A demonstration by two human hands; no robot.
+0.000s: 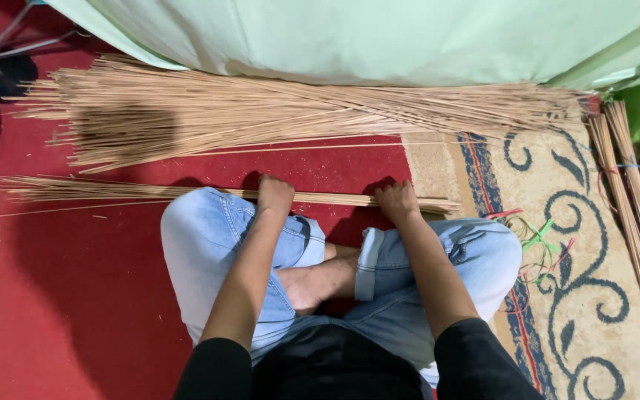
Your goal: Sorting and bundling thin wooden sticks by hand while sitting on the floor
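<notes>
A red carpet (75, 296) covers the floor, and a big pile of thin sticks (261, 111) lies across its far side, under a pale green cloth (409, 37). Nearer than that pile, just in front of the crossed legs in jeans (209, 244), lies a slim bundle of sticks (150, 191). The left hand (274, 195) and the right hand (397, 201), 2 fists set apart, are both closed on that bundle, with coloured strings (538, 241) right of it.
</notes>
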